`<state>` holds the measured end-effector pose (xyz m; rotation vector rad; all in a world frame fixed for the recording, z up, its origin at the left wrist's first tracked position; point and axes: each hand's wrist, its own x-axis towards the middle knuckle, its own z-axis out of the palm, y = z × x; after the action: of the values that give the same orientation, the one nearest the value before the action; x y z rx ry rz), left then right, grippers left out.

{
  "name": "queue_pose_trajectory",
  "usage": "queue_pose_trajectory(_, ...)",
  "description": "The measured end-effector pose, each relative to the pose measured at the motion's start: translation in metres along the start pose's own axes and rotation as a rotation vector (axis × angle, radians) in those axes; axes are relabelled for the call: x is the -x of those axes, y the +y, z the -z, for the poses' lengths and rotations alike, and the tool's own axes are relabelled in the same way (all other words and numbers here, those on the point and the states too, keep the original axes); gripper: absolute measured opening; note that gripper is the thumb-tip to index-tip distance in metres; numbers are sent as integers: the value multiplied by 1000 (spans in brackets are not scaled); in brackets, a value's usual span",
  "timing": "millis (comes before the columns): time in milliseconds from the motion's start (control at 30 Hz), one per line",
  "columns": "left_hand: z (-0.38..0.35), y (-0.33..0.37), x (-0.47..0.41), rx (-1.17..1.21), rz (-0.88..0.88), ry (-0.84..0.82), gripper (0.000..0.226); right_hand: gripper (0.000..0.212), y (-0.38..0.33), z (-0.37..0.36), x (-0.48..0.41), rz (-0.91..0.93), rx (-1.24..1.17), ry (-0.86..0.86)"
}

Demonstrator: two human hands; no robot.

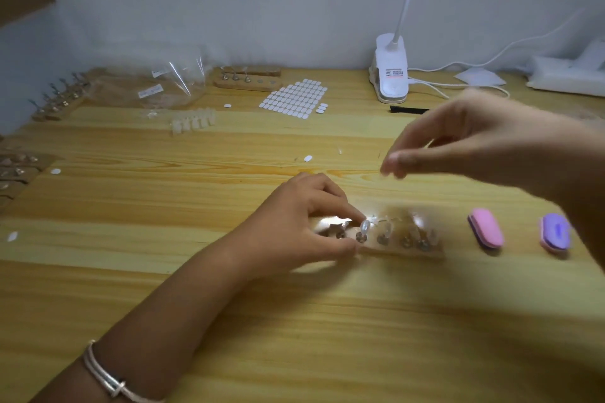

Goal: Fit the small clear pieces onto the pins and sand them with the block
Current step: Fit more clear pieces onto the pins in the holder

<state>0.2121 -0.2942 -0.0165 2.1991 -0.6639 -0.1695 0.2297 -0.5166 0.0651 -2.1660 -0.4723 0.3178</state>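
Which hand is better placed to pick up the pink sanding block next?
Right, probably. The right hand hovers nearer the pink sanding block; the left hand grips the wooden pin holder, steadying it. Whether the right fingers hold anything is blurred.

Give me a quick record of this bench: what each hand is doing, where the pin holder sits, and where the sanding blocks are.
left hand: grips the left end of the wooden pin holder, a fingertip at a clear piece on a pin
right hand: above the table, fingertips pinched; too blurred to tell if it holds anything
wooden pin holder: flat on the table, a row of pins
pink block: on the table right of the holder, untouched
purple block: right of the pink one
far side: sticker sheet, clip lamp
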Motion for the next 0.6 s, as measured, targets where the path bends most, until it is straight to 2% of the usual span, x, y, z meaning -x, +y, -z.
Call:
queue_pose_trajectory(67, 9, -4, 1, 121, 22, -72, 39, 12, 3, -13, -3, -70, -8, -137)
queue_pose_trajectory(167, 15, -7, 2, 262, 8, -92, 41, 9, 6, -29, -9, -115, 0, -230)
queue_pose_trajectory(300, 14, -10, 0, 214, -16, -69, 32, 10, 9, -27, -11, -86, 34, -130)
queue_pose_trajectory(400, 14, -11, 0, 121, -31, -89, 31, 13, 5, -18, -8, 3, 145, -109)
queue_pose_trajectory(500, 14, -11, -1, 96, -54, -66, 29, 19, -10, -20, 3, 130, 253, -207)
queue_pose_trajectory(600, 13, -7, -1, 96, -67, -72, 27, 10, -30, -47, 26, 330, 337, -302)
